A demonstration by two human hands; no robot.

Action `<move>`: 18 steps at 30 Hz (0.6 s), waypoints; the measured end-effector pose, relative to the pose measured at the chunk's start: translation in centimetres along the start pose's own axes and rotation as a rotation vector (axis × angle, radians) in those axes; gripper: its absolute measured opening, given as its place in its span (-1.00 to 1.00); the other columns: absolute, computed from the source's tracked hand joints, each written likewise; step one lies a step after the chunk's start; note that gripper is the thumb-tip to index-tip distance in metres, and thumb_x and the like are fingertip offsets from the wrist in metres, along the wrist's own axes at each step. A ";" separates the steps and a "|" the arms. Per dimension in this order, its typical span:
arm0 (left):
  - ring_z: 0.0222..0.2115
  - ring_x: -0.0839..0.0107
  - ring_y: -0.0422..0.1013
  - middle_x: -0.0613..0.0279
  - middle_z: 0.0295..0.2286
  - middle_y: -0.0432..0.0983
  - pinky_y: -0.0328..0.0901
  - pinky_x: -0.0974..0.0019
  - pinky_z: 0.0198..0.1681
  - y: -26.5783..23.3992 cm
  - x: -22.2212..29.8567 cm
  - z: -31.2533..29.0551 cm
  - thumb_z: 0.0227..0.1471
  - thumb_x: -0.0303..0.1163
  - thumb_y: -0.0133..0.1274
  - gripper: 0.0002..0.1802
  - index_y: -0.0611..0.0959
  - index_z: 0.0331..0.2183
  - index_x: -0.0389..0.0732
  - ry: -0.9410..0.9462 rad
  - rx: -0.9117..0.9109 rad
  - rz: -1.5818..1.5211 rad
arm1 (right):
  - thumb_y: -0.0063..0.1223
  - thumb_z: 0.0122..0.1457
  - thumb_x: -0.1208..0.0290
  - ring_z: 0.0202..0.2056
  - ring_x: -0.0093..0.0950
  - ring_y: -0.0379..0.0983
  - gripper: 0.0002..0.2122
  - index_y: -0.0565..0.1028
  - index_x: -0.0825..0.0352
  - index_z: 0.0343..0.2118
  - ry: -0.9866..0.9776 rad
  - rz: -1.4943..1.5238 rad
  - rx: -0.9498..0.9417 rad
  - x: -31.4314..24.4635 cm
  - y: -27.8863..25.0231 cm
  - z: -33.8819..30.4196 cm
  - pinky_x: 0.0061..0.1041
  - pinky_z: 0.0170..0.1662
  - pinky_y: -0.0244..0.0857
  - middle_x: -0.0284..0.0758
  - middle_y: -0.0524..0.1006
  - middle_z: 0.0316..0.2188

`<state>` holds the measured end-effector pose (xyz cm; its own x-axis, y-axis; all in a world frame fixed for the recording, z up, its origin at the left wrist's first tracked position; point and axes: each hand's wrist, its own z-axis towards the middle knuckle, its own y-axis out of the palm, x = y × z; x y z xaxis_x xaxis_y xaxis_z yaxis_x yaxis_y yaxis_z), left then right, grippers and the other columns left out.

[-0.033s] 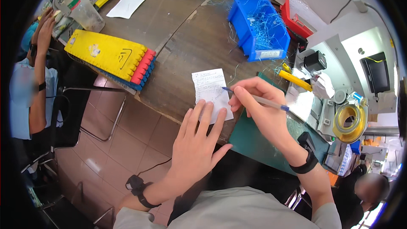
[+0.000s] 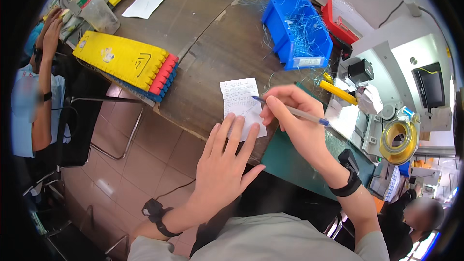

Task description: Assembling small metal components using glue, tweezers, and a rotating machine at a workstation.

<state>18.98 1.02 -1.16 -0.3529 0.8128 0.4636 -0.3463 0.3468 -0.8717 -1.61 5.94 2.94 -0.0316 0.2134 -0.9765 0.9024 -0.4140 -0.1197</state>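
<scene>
A small white sheet of paper (image 2: 238, 94) with handwritten lines lies near the front edge of the brown table. My left hand (image 2: 223, 166) rests flat with fingers spread, its fingertips on the lower part of the sheet. In my right hand (image 2: 303, 129) is a ballpoint pen (image 2: 311, 116) with a clear barrel and blue ends, gripped between thumb and fingers. The pen's tip points at the written lines on the right half of the sheet; whether it touches the paper I cannot tell.
Beyond the paper stands a blue bin (image 2: 280, 31) of thin blue strands, beside a red tray (image 2: 333, 17). Yellow, red and blue toothed blocks (image 2: 123, 60) lie left. A green mat (image 2: 285, 159), a white machine (image 2: 386, 77) and a yellow spool (image 2: 398, 137) are right. Other people sit at both sides.
The pen's tip has shifted very slightly up and left over the sheet. My left hand stays in place on the paper.
</scene>
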 end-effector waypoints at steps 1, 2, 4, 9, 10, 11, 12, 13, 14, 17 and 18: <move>0.38 -0.14 0.09 -0.17 0.31 0.19 0.08 -0.20 0.40 0.1 -0.1 -0.2 0.08 -0.01 0.32 -0.06 0.39 0.36 -0.20 -0.011 0.001 -0.007 | 0.17 0.39 0.44 -0.22 -0.66 0.62 -0.79 0.58 0.41 -0.01 -0.016 0.015 0.002 0.1 0.4 0.4 -0.64 -0.25 0.43 -0.31 0.72 -0.29; 0.39 -0.13 0.07 -0.17 0.33 0.18 0.08 -0.20 0.40 0.1 -0.2 -0.4 0.08 0.02 0.30 -0.05 0.38 0.37 -0.20 -0.006 -0.009 -0.004 | 0.17 0.39 0.44 -0.22 -0.66 0.62 -0.79 0.58 0.41 -0.01 -0.008 0.010 -0.005 0.5 0.5 0.9 -0.64 -0.25 0.43 -0.31 0.72 -0.29; 0.40 -0.12 0.06 -0.17 0.34 0.17 0.08 -0.19 0.41 0.2 -0.4 -0.7 0.09 0.05 0.29 -0.04 0.37 0.38 -0.19 -0.007 -0.020 -0.007 | 0.18 0.38 0.44 -0.22 -0.65 0.63 -0.77 0.57 0.41 0.03 -0.035 0.102 0.049 1.5 0.5 2.0 -0.66 -0.30 0.39 -0.32 0.72 -0.29; 0.39 -0.01 0.12 -0.10 0.36 0.20 0.04 -0.07 0.44 0.4 -0.7 -1.0 0.09 0.15 0.25 0.00 0.37 0.38 -0.22 -0.002 -0.019 0.016 | 0.22 0.35 0.47 -0.19 -0.62 0.62 -0.77 0.57 0.40 0.01 -0.043 0.227 -0.012 1.2 0.9 3.3 -0.66 -0.29 0.41 -0.26 0.71 -0.18; 0.39 -0.01 0.12 -0.10 0.36 0.20 0.04 -0.07 0.44 0.5 -0.8 -1.0 0.09 0.15 0.25 0.00 0.37 0.38 -0.22 -0.006 -0.022 0.011 | 0.22 0.35 0.47 -0.19 -0.62 0.62 -0.77 0.57 0.40 0.01 -0.036 0.226 -0.014 1.4 1.0 3.4 -0.66 -0.29 0.41 -0.26 0.71 -0.18; 0.40 -0.03 0.10 -0.10 0.37 0.18 0.03 -0.11 0.43 0.6 -0.9 -1.1 0.10 0.17 0.23 -0.01 0.37 0.38 -0.21 -0.008 -0.027 0.009 | 0.23 0.33 0.49 -0.20 -0.62 0.61 -0.78 0.57 0.39 -0.01 -0.060 0.180 -0.027 1.7 1.3 3.4 -0.65 -0.28 0.41 -0.28 0.70 -0.20; 0.41 -0.05 0.07 -0.11 0.39 0.15 0.01 -0.15 0.43 0.8 -0.9 -1.2 0.10 0.19 0.21 -0.01 0.37 0.38 -0.20 -0.010 -0.033 0.008 | 0.25 0.31 0.51 -0.21 -0.62 0.61 -0.79 0.57 0.38 -0.03 -0.084 0.135 -0.041 1.9 1.5 3.4 -0.65 -0.26 0.42 -0.30 0.70 -0.22; 0.41 -0.05 0.07 -0.11 0.39 0.15 0.01 -0.15 0.43 0.9 -1.0 -1.2 0.10 0.19 0.21 -0.01 0.37 0.38 -0.20 -0.015 -0.037 0.002 | 0.25 0.31 0.51 -0.21 -0.62 0.61 -0.79 0.57 0.38 -0.03 -0.076 0.134 -0.044 2.1 1.6 3.4 -0.65 -0.26 0.42 -0.30 0.70 -0.22; 0.41 -0.05 0.07 -0.11 0.39 0.16 0.02 -0.15 0.43 1.0 -1.0 -1.2 0.10 0.19 0.21 -0.01 0.39 0.37 -0.20 -0.008 -0.024 0.010 | 0.26 0.29 0.53 -0.21 -0.64 0.60 -0.79 0.57 0.39 -0.04 -0.091 0.076 -0.042 2.3 1.7 3.3 -0.65 -0.24 0.43 -0.32 0.69 -0.24; 0.40 -0.04 0.08 -0.10 0.38 0.16 0.02 -0.15 0.42 1.3 -1.2 -1.3 0.09 0.19 0.21 -0.02 0.41 0.36 -0.20 -0.001 -0.005 0.023 | 0.28 0.25 0.55 -0.22 -0.66 0.59 -0.80 0.57 0.39 -0.08 -0.130 0.000 -0.052 2.8 2.2 3.1 -0.64 -0.20 0.44 -0.36 0.68 -0.26; 0.40 -0.04 0.08 -0.10 0.38 0.17 0.02 -0.15 0.42 1.4 -1.2 -1.3 0.09 0.19 0.21 -0.02 0.41 0.36 -0.20 0.003 0.007 0.031 | 0.28 0.24 0.55 -0.22 -0.67 0.59 -0.81 0.57 0.40 -0.10 -0.162 -0.018 -0.061 2.9 2.3 3.0 -0.63 -0.18 0.45 -0.37 0.68 -0.27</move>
<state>20.07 1.17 -3.15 -0.3605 0.8246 0.4360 -0.3416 0.3182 -0.8843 -0.90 2.91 -0.75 -0.1124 0.0733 -0.9910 0.9254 -0.3556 -0.1312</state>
